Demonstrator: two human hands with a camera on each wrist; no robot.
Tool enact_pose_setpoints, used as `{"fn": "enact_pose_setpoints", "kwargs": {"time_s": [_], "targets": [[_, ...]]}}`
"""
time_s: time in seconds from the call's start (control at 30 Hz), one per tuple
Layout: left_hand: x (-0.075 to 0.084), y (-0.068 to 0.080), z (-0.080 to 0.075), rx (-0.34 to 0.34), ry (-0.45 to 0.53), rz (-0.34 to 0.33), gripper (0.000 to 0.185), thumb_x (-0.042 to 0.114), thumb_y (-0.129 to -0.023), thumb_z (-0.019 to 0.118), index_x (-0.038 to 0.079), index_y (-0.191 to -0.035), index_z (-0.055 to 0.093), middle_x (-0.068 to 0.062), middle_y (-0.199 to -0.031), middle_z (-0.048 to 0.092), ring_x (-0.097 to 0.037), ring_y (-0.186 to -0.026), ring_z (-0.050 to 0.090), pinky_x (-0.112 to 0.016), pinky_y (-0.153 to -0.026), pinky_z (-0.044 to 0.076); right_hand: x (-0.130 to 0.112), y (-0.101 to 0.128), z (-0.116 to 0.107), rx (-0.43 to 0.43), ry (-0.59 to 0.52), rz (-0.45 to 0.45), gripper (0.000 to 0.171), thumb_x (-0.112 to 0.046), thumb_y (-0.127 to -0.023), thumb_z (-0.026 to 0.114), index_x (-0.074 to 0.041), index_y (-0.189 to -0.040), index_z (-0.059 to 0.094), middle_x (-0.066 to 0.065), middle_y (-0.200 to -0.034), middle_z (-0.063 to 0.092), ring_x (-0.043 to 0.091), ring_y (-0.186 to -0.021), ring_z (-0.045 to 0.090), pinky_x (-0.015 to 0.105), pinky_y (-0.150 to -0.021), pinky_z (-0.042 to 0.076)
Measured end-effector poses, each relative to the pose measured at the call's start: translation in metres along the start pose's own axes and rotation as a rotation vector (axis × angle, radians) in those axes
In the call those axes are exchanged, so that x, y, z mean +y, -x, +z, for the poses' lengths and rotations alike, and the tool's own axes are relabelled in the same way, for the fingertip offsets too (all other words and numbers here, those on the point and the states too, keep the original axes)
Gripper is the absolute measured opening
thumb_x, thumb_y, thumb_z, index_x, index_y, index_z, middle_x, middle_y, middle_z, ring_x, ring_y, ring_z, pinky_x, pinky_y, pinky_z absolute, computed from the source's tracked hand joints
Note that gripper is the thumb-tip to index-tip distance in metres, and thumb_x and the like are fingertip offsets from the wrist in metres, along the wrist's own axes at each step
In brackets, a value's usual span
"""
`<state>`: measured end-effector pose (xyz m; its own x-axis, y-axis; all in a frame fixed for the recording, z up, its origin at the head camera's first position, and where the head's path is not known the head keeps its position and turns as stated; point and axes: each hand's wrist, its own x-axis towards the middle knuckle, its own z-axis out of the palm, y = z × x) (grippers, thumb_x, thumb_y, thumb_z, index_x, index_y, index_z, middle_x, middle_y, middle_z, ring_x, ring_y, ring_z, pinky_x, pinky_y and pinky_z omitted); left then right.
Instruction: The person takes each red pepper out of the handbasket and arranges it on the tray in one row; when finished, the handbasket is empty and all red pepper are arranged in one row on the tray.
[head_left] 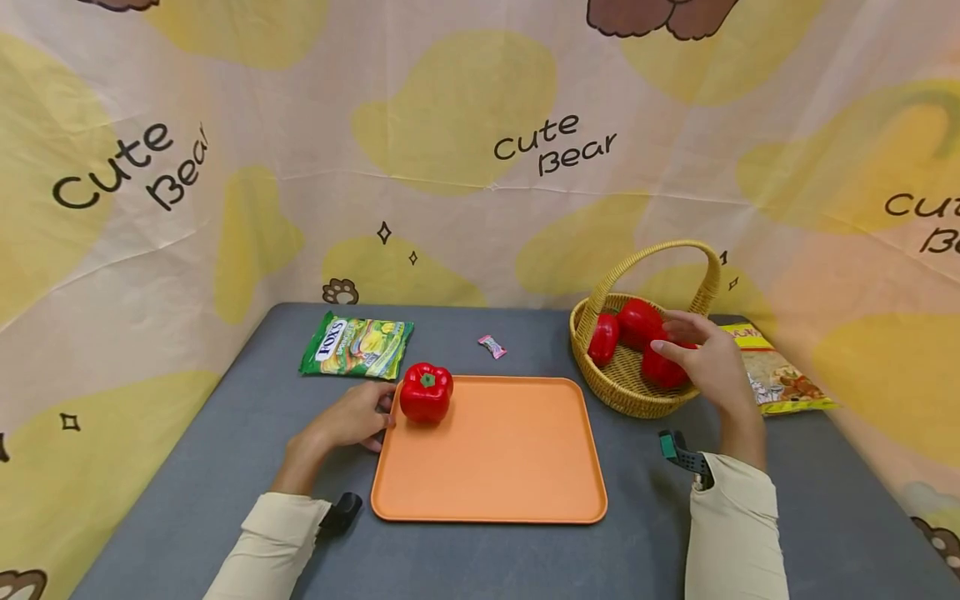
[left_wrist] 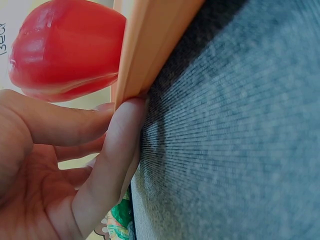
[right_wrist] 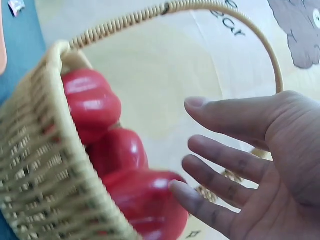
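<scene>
Tray (head_left: 495,467), rectangular, orange and plastic-looking with a low raised rim, lies flat on the dark grey, fabric-textured bench (head_left: 487,558). A glossy red bell pepper with a green stem (head_left: 426,393) stands upright in the tray's far left corner. Beside it, at the tray's left edge, the person's left hand (head_left: 354,417) pinches the rim between thumb and fingers. Near the tray's far right corner stands a round, straw-coloured woven basket (head_left: 637,405) with a tall arched handle; in it lie three glossy red bell peppers (head_left: 640,323). Over the basket, right of the tray, is the right hand (head_left: 708,358), thumb and fingers spread well apart and gripping nothing; one fingertip overlaps a pepper in the right wrist view, but whether it touches cannot be told. Farther right of the tray lies a flat, yellow-edged food packet (head_left: 783,371). Just beyond the tray's far edge lies a small pink wrapped sweet (head_left: 492,346); beyond its far left corner, a shiny green FOX'S bag (head_left: 356,346). Cream-and-yellow printed cloth (head_left: 420,250) hangs behind the tray.
</scene>
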<state>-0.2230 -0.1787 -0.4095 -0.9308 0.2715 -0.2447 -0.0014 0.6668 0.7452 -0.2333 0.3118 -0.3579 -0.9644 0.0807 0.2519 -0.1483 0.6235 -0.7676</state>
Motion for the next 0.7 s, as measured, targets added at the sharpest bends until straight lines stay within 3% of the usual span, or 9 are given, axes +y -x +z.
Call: {"fn": "enact_pose_setpoints", "kwargs": {"time_s": [0.2,0.33,0.5,0.7], "targets": [[0.000,0.000,0.000,0.003,0.001,0.006,0.052,-0.004,-0.087,0.055,-0.005,-0.138,0.045,-0.016,-0.106,0.057,-0.020,-0.074,0.062,-0.034,-0.055,0.059,0.012,0.001,-0.010,0.042,0.027,0.077,0.065,-0.040,-0.088,0.069,-0.013,-0.143,0.048,0.020,-0.138,0.051,0.038,-0.128,0.043,0.047,-0.095,0.045],[-0.001,-0.001,-0.001,0.000,-0.001,0.012,0.052,-0.003,-0.088,0.056,-0.005,-0.139,0.045,-0.016,-0.107,0.057,-0.019,-0.075,0.063,-0.033,-0.055,0.059,0.018,0.001,-0.014,0.030,0.072,0.106,0.068,-0.043,-0.088,0.068,-0.011,-0.145,0.045,0.022,-0.145,0.043,0.044,-0.133,0.036,0.065,-0.099,0.038],[-0.001,0.000,0.000,-0.004,0.006,0.014,0.053,-0.003,-0.088,0.056,-0.006,-0.139,0.044,-0.016,-0.107,0.056,-0.020,-0.076,0.062,-0.034,-0.055,0.059,0.024,0.000,-0.013,-0.036,0.110,0.129,0.071,-0.042,-0.089,0.067,-0.008,-0.146,0.042,0.026,-0.146,0.040,0.049,-0.133,0.032,0.068,-0.099,0.037],[-0.001,0.000,0.000,-0.003,0.005,0.017,0.052,-0.003,-0.088,0.057,-0.006,-0.139,0.044,-0.017,-0.108,0.056,-0.019,-0.075,0.062,-0.034,-0.055,0.059,0.030,-0.002,-0.010,-0.084,0.127,0.121,0.069,-0.038,-0.090,0.067,-0.007,-0.146,0.042,0.027,-0.143,0.044,0.051,-0.128,0.037,0.064,-0.098,0.042]]}}
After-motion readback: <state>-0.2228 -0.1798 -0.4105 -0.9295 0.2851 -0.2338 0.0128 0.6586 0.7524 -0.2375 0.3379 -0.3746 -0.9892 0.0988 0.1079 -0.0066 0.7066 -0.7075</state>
